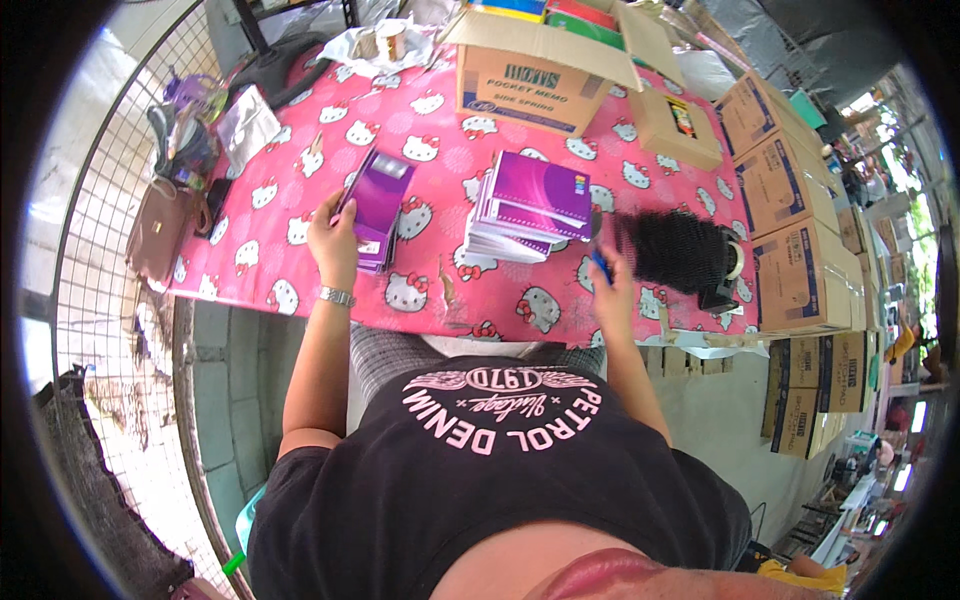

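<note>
A stack of purple memo notebooks (385, 190) lies on the left of the table, somewhat fanned at its near end. My left hand (332, 232) is closed on its left edge, with the thumb near the top cover. Right of it stands a taller, uneven stack of purple notebooks (540, 190), white page edges showing. Close to the right side of this stack is my right hand (614, 282), its fingers closed around a small blue-handled tool (601, 264). The tool's far end is blurred, so its kind cannot be made out.
A pink patterned cloth (350, 300) covers the table. An open cardboard box (530, 85) stands at the back, beside a smaller flat carton (675, 128). Black mesh material (680, 250) and a tape dispenser (722, 285) lie right. Stacked cartons (800, 270) line the right edge; a brown bag (160, 225) sits left.
</note>
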Available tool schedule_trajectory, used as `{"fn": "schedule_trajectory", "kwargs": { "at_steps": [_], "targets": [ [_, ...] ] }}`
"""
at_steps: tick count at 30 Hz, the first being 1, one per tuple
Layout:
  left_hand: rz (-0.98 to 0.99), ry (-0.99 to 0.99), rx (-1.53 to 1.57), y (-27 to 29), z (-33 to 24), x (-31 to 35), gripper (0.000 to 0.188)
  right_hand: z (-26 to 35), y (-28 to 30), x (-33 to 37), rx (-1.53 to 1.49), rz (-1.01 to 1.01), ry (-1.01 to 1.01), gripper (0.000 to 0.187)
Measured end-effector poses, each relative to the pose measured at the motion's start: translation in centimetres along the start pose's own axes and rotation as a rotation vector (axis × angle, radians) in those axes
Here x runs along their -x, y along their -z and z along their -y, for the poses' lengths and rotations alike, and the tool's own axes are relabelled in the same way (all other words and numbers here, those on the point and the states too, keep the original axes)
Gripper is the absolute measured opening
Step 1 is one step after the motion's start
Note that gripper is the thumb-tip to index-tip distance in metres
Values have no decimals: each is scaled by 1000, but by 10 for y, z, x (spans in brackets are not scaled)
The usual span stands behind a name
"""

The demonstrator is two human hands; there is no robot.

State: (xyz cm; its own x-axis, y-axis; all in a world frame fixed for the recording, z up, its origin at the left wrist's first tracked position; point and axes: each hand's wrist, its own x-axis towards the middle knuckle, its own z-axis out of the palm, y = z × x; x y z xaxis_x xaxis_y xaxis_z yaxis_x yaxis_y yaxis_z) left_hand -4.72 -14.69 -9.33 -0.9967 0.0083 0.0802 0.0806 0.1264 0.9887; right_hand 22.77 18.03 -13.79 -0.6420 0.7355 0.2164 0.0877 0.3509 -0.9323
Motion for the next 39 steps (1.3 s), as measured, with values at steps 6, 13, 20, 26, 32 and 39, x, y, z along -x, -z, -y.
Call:
{"fn": "schedule_trajectory", "kwargs": {
  "at_steps": [6,13,20,26,32,39],
  "targets": [
    [-170,-164,-790,46,58,19,30,-46,-10,6,751,138,333,37],
    [135,-768,-500,-55,-48,21,25,-73,16,-98,1152,0,-34,27],
    [824,-1184,-754,-162,-107,57,27,-33,37,-114,1143,46,-116,19],
    [1013,-1199,-804,-161,-122,45,23,11,65,-123,478,-174,305,25],
    [976,-1023,-811,-156,-165,32,23,123,17,-90,149,112,352,27],
    [584,-1220,-739,-169,-133,43,23,130,0,-77,243,147,336,29]
  ]
}}
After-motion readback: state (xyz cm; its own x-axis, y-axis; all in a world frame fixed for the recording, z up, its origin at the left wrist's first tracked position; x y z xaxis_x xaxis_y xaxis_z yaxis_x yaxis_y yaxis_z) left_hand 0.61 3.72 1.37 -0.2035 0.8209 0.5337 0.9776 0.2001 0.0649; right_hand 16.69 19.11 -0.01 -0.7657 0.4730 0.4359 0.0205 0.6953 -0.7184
